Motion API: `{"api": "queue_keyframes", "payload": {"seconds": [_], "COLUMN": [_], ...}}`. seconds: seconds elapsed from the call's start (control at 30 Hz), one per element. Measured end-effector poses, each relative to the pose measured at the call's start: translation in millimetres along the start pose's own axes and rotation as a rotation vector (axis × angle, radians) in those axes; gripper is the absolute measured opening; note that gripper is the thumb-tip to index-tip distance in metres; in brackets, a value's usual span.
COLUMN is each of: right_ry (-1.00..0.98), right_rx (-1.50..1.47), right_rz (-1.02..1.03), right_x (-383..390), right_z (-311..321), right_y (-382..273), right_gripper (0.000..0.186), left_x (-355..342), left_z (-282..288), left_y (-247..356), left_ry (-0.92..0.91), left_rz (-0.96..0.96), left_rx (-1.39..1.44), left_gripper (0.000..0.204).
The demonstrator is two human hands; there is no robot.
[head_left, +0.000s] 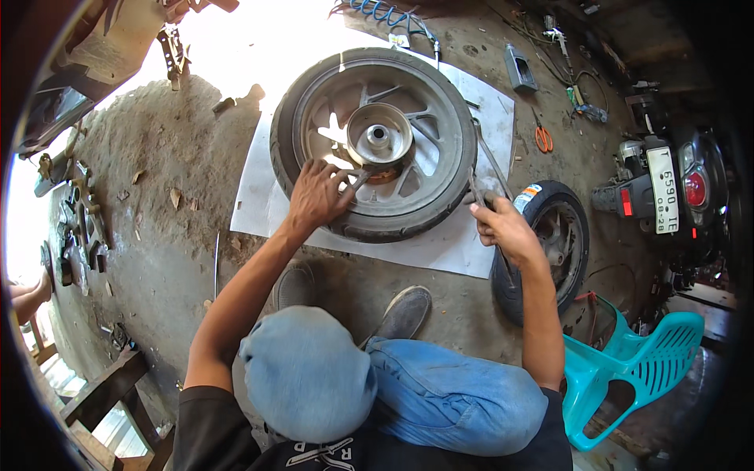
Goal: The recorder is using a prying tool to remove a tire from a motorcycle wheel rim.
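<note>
A motorcycle wheel with its black tyre [284, 161] lies flat on a white sheet [259, 206] on the ground in front of me. Its grey spokes surround a round metal hub drum [379, 135]. My left hand [320, 194] rests on the wheel's near left part, fingers apart and bent down over the spokes beside the hub. At the tyre's right edge, my right hand [505, 228] is closed round a slim metal tyre lever [473, 187], whose tip meets the tyre. Another metal rod [491, 157] slants along the tyre's right side, just beyond that hand.
A smaller wheel with a tyre [582, 228] stands right of my right hand, near a turquoise plastic chair [667, 353]. Orange-handled scissors [543, 139], a grey container [520, 69] and a blue coiled hose [385, 12] lie farther off. A parked motorcycle [644, 188] is at right; metal parts [82, 220] lie left.
</note>
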State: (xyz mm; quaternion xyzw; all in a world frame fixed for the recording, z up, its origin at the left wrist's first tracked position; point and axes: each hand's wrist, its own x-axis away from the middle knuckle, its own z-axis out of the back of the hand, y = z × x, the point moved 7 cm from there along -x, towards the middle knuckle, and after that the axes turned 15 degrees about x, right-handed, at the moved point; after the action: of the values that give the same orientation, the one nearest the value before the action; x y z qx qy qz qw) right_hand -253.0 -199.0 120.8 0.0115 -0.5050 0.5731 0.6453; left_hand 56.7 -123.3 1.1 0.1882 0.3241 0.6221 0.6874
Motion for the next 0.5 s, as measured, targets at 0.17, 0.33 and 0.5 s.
{"api": "queue_keyframes", "payload": {"seconds": [0.17, 0.33, 0.5], "right_ry": [-0.068, 0.042, 0.008], "right_rx": [0.246, 0.453, 0.457], "right_rz": [-0.025, 0.021, -0.032], "right_x": [10, 57, 67], "right_z": [4, -21, -47], "right_y": [57, 89, 53], "right_gripper": [0.038, 0.038, 0.037], "left_x": [6, -11, -10], "left_z": [-16, -53, -55], "left_y": [36, 53, 46], "left_ry": [-0.099, -0.338, -0.408], "left_rz": [0.069, 0.013, 0.029], "left_rx": [0.132, 0.169, 0.206], "left_gripper": [0.053, 0.063, 0.074]}}
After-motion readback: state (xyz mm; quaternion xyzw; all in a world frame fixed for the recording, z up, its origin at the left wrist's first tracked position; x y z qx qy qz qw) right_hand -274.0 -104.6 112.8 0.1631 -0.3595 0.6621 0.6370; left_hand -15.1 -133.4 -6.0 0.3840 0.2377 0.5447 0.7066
